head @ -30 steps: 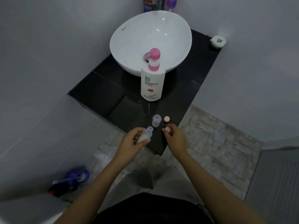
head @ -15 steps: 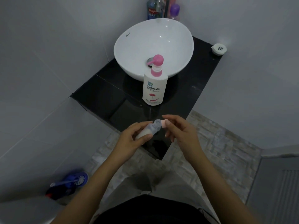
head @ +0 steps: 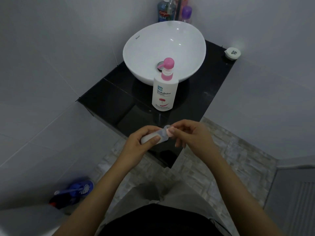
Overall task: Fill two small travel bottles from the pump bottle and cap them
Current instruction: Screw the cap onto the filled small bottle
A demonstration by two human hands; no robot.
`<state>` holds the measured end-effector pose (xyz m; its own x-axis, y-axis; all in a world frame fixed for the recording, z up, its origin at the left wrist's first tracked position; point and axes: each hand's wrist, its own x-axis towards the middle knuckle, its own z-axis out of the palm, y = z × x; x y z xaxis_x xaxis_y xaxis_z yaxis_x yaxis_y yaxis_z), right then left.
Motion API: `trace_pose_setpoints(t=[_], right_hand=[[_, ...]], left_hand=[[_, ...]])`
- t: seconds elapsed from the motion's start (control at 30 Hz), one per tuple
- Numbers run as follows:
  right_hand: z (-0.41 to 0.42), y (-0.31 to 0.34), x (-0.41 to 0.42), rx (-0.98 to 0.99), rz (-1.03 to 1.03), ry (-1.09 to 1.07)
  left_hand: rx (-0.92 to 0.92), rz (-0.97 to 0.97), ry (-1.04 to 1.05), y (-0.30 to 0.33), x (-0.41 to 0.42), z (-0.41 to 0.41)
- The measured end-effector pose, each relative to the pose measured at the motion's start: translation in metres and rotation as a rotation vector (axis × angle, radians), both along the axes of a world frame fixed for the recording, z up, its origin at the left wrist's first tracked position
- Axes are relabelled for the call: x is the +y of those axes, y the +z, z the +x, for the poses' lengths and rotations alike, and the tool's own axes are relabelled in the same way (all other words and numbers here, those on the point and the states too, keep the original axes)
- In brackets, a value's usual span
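My left hand grips a small translucent travel bottle holding white liquid, tilted with its mouth toward the right. My right hand pinches a pink cap against that mouth. Both hands hover over the front corner of the black counter. The white pump bottle with a pink pump stands upright farther back, in front of the basin. A translucent rim peeks out just behind my fingers; I cannot tell whether it belongs to the second travel bottle. The other pink cap is hidden.
A white bowl basin fills the back of the counter. Mouthwash and other bottles stand behind it, and a small white tub sits at the back right corner. A blue brush lies on the floor at lower left.
My right hand picked a pink cap off the counter and brought it to the bottle's mouth. My left hand lifted and tilted the bottle. The view dropped slightly.
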<state>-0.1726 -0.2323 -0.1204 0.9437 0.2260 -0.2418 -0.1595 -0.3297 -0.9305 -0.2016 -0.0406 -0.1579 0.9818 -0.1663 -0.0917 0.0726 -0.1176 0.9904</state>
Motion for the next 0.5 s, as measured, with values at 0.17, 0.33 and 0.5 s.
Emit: trace_pose_setpoints(t=[0.17,0.33,0.5], right_hand=[[-0.0046,-0.0005,0.0078,-0.082,-0.109,-0.062],[-0.0045,-0.0003,0.0015,-0.047,0.073,0.006],[-0.006,-0.0009,0.006,-0.039,0.014,-0.079]], left_hand=[[-0.006,0.001,0.004,0.0037,-0.0039,-0.0003],[-0.034,-0.01,0.042,0.0055,-0.0019,0.0003],[-0.021,-0.01,0.034,0.0051,-0.0013,-0.0038]])
